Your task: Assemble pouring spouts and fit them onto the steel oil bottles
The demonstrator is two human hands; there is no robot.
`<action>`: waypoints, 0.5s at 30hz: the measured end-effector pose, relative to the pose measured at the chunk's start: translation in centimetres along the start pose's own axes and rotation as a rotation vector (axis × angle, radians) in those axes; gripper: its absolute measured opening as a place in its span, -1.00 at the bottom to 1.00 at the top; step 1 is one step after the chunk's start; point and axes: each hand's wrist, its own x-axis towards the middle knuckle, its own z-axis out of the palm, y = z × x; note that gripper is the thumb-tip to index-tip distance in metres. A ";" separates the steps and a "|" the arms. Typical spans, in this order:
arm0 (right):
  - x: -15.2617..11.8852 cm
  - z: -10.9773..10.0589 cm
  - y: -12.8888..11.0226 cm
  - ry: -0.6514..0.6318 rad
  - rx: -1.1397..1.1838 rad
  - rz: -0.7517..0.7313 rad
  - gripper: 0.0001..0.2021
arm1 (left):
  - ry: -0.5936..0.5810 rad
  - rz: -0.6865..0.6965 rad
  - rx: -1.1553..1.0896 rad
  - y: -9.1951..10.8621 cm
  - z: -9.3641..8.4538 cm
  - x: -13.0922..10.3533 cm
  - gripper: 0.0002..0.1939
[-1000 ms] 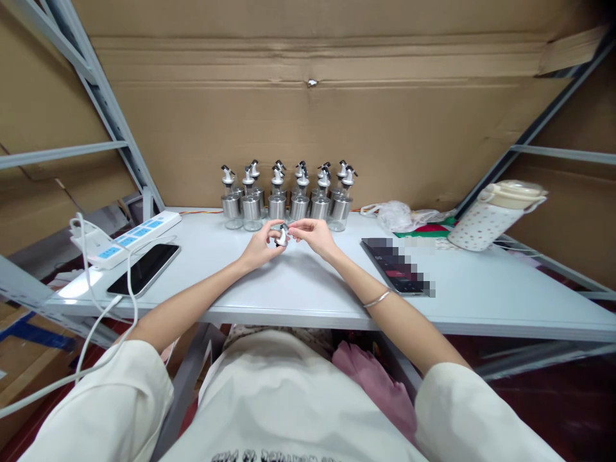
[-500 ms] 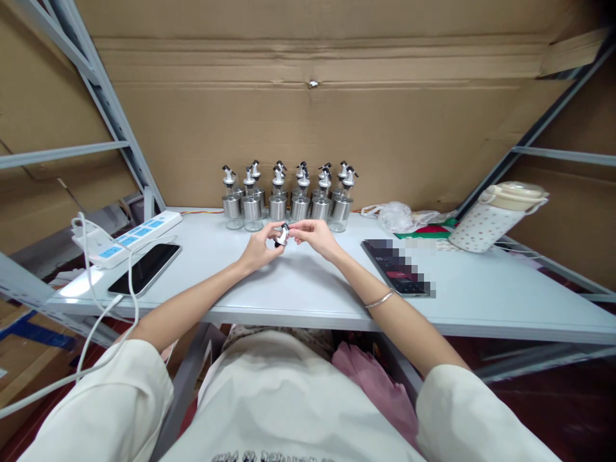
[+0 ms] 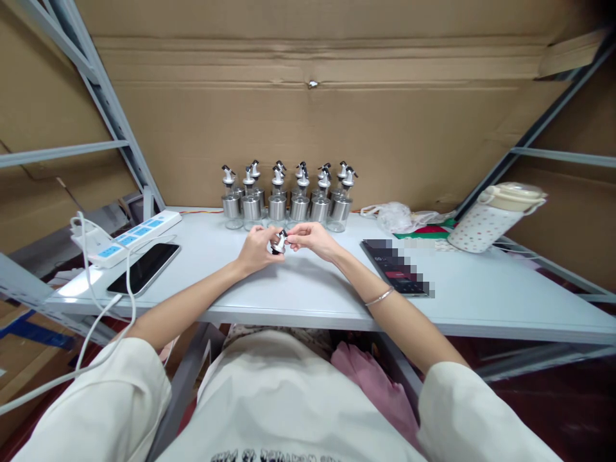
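Note:
My left hand [image 3: 257, 250] is closed around a small silver and black pourer top [image 3: 280, 242], held just above the white table. The fingers of my right hand [image 3: 310, 239] are pinched at the black tip of that same pourer top, from its right side. Behind my hands, several glass bottles with steel sleeves [image 3: 277, 206] stand upright in rows, each fitted with a similar silver and black pourer.
On the left lie a white power strip [image 3: 139, 239], a phone [image 3: 144, 268] and white cables. A second phone [image 3: 397, 268], a clear plastic bag [image 3: 397, 217] and a dotted flask [image 3: 481, 219] are on the right. Cardboard [image 3: 308, 128] stands behind.
My left hand and the pourer top have shifted slightly down and left. My right hand has moved a little down with them, its fingers still at the pourer's tip.

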 end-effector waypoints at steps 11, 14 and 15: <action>-0.1 0.5 -0.2 -0.053 0.055 0.001 -0.60 | 0.054 -0.013 -0.110 -0.2 0.0 0.0 -0.52; -0.3 0.6 -0.3 -0.147 0.064 0.025 -0.62 | 0.042 -0.019 -0.150 -0.2 -0.1 0.1 -0.51; -0.4 0.6 -0.3 -0.174 0.061 0.027 -0.64 | 0.035 -0.022 -0.161 -0.1 -0.1 0.1 -0.50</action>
